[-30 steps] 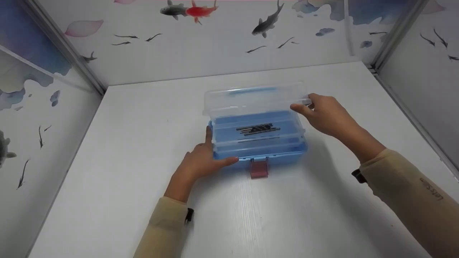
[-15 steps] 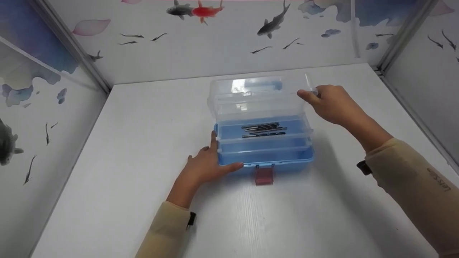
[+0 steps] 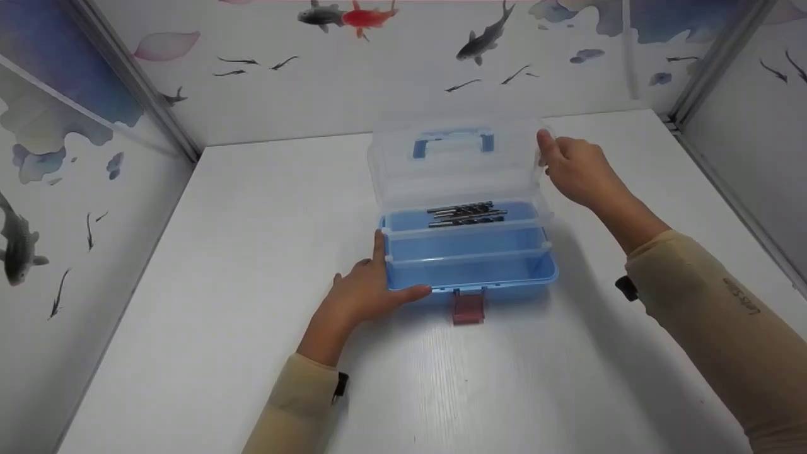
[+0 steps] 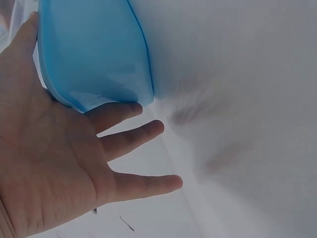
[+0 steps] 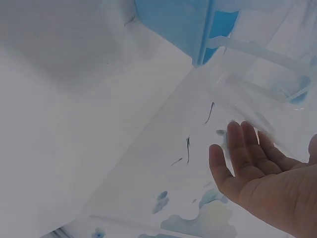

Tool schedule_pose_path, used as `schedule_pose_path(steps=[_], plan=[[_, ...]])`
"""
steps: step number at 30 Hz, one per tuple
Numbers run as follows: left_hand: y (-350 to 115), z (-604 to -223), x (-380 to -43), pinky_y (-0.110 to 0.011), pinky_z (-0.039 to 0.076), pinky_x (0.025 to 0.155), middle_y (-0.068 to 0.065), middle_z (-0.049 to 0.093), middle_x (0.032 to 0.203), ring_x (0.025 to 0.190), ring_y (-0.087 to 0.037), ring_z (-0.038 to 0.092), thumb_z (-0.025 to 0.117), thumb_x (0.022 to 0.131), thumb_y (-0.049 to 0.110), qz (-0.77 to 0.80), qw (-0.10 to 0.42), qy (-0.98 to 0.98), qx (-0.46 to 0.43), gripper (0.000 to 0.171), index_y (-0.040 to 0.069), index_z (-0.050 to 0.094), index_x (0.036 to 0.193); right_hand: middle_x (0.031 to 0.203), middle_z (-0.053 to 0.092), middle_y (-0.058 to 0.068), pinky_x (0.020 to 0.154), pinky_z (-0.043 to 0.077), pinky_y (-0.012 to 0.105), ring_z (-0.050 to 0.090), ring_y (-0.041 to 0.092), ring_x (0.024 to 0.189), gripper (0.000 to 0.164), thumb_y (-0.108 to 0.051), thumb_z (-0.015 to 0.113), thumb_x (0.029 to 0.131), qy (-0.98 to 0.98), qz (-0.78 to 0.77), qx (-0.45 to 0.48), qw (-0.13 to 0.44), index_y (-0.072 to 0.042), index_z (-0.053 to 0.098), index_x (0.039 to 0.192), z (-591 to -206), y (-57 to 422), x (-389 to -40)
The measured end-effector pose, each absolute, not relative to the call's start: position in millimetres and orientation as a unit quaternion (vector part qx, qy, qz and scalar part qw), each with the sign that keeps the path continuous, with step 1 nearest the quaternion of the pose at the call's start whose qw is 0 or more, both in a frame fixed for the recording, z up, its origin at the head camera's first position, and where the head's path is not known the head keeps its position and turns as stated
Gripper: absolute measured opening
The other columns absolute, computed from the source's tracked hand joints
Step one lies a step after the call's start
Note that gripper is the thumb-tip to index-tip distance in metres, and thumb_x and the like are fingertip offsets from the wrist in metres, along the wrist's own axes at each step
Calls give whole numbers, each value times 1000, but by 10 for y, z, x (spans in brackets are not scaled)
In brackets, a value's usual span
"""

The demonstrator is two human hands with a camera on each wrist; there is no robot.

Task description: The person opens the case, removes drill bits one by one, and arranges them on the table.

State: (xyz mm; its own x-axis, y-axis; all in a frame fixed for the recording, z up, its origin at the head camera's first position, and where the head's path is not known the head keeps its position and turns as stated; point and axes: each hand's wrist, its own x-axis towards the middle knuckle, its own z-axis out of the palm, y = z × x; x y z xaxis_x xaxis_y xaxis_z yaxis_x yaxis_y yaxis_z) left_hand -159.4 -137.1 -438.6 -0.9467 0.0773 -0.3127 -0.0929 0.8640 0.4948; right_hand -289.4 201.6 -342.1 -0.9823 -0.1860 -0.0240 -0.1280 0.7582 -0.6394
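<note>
A blue toolbox (image 3: pixel 517 292) stands on the table with its clear lid (image 3: pixel 394 176) swung up toward the back. A blue handle (image 3: pixel 418 149) shows through the lid. Clear trays (image 3: pixel 466 259) are spread in steps inside, and several drill bits (image 3: pixel 468 214) lie at the back one. My left hand (image 3: pixel 356 295) rests against the box's front left corner, thumb along the front rim; its straight fingers (image 4: pixel 131 140) show in the left wrist view. My right hand (image 3: pixel 581 171) pinches the lid's right edge between thumb and fingers.
A reddish latch (image 3: pixel 469 308) hangs from the box's front. The white table (image 3: pixel 252 208) meets a back wall (image 3: pixel 378 82) painted with fish and side walls at left and right.
My right hand has moved up and back, raising the lid to a steeper angle. The trays have spread apart, uncovering more of the box's inside. My left hand has kept its place on the box.
</note>
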Motion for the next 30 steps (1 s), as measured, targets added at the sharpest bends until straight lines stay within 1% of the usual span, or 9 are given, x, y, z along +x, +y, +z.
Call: schedule_pose_path(steps=[3,7,11,14,17,21,26,28,30], plan=[[-1377,-4403,-1602,-79,21,123,-16,44,168,156,-36,43,64,81,87,262,163,951,-5,139,18,-16,171,138,62,34,110,46,66,59,49,129,93,-69,16,109,935,-341,-87,44,8,60,140,-3458,1996,-2939],[-1371,-4410,-1600,-79,22,123,-16,46,167,154,-37,45,65,80,86,264,161,951,-4,139,19,-15,171,140,60,34,115,43,67,55,50,134,91,-66,14,110,933,-344,-82,66,7,57,144,-3537,1999,-2995],[-1366,-4413,-1595,-78,22,123,-16,47,166,153,-36,46,66,79,87,264,162,951,-8,139,20,-14,171,138,62,33,114,44,65,57,48,132,86,-62,15,112,926,-363,-77,67,7,57,143,-3617,2008,-3050],[-1370,-4411,-1596,-77,23,123,-16,47,166,153,-35,47,66,80,87,264,160,951,-9,139,19,-13,171,143,59,32,114,45,62,58,46,131,82,-60,18,113,918,-384,-68,75,5,53,149,-3660,2009,-3111],[-1375,-4410,-1600,-77,23,123,-16,47,166,153,-35,47,66,79,87,267,161,950,-8,139,19,-13,171,152,53,30,117,43,61,56,46,136,80,-59,20,113,911,-397,-59,91,3,43,159,-3713,2017,-3169],[-1376,-4408,-1606,-78,21,124,-16,46,167,155,-35,45,66,78,88,268,162,950,-7,140,20,-13,171,159,49,27,121,41,61,52,44,142,73,-53,27,115,901,-416,-57,105,0,34,165,-3812,2038,-3217],[-1376,-4399,-1601,-77,19,125,-16,46,167,156,-34,44,66,78,89,252,158,955,-12,139,20,-9,172,161,49,22,121,43,60,53,40,142,66,-48,38,115,883,-449,-63,123,-5,36,166,-3939,2026,-3284],[-1375,-4391,-1596,-77,18,125,-17,46,167,156,-33,44,66,78,89,247,160,956,-13,139,20,-9,172,163,48,22,120,44,58,53,39,142,63,-42,42,115,876,-459,-65,131,-5,36,165,-3980,2013,-3322],[-1372,-4383,-1594,-77,18,125,-17,46,167,157,-33,44,65,78,90,245,164,955,-14,139,20,-10,172,165,45,23,118,46,55,52,37,144,58,-31,46,115,873,-464,-65,138,-3,36,165,-4018,2012,-3364]])
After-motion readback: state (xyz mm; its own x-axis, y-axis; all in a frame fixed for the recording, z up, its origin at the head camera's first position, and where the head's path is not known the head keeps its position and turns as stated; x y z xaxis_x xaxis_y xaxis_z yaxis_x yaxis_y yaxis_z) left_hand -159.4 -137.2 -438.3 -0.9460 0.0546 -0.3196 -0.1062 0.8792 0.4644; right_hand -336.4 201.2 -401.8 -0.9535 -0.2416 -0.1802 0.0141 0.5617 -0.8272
